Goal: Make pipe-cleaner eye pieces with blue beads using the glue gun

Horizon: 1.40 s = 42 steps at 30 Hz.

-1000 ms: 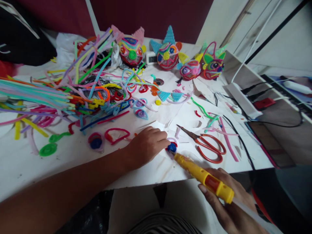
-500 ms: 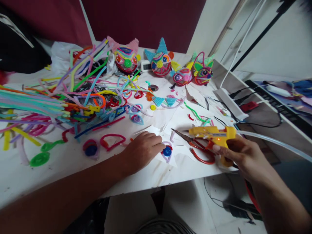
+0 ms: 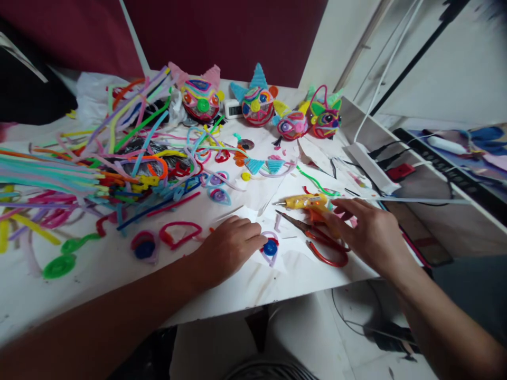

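My left hand (image 3: pixel 233 245) rests on the paper with fingers curled, its thumb and fingertip pinching the edge of a lilac pipe-cleaner eye (image 3: pixel 270 248) with a blue centre. A yellow hot glue gun (image 3: pixel 304 201) lies on its side on the table, nozzle pointing left. My right hand (image 3: pixel 370 227) is at the gun's handle, fingers spread and loosened around it; the palm side is hidden. Just below the gun lie scissors with red-orange handles (image 3: pixel 328 253). A second eye piece (image 3: pixel 144 247) and a red pipe-cleaner loop (image 3: pixel 180 234) sit left of my left hand.
Bundled pipe cleaners (image 3: pixel 47 171) cover the table's left side. Several decorated round animal heads (image 3: pixel 202 100) stand at the back beside a small digital timer (image 3: pixel 233 109). A white power strip (image 3: pixel 372 169) with cables and a phone (image 3: pixel 420 237) are at right.
My right hand has lowered the glue gun onto the table, moving it left, and its grip has loosened. The left hand stays at the lilac eye.
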Tool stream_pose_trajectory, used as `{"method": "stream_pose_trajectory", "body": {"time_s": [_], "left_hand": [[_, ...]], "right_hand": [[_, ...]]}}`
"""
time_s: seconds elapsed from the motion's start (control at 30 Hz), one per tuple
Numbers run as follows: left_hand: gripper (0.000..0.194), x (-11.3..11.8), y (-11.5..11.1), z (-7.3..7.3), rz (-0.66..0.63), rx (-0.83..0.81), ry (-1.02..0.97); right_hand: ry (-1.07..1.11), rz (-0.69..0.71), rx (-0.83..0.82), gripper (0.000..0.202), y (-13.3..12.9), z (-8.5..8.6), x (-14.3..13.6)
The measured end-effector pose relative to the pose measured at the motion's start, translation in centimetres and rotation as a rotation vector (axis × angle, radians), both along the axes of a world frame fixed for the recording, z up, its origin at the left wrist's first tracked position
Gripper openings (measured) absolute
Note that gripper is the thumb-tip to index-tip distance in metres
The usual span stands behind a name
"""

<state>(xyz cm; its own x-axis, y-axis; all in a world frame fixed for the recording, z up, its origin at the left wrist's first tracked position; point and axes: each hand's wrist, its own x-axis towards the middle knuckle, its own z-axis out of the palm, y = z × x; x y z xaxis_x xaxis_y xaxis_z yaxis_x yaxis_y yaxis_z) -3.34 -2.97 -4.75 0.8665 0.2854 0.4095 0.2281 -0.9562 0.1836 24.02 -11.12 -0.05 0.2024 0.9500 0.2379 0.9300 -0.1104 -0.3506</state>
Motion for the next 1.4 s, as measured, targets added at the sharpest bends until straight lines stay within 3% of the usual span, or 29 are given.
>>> {"method": "stream_pose_trajectory", "body": {"time_s": [0.13,0.23,0.43,1.4], "left_hand": [[0.022,0.0,0.0,-0.3,0.009,0.019,-0.014],[0.022,-0.1,-0.1,-0.3,0.006,0.02,-0.007],[0.021,-0.1,0.0,-0.1,0.001,0.04,0.024],[0.02,0.1,-0.4,0.2,0.0,0.178,0.051]], "right_hand": [[0.165,0.356,0.112,0.019,-2.8,-0.8,-4.3],[0.188,0.449,0.08,0.019,-3.6,-1.8,-6.8],[0.139,0.402,0.032,0.021,-3.3,-2.9,-8.0],[0.159,0.356,0.062,0.032,-3.9,-3.7,-9.3]]}}
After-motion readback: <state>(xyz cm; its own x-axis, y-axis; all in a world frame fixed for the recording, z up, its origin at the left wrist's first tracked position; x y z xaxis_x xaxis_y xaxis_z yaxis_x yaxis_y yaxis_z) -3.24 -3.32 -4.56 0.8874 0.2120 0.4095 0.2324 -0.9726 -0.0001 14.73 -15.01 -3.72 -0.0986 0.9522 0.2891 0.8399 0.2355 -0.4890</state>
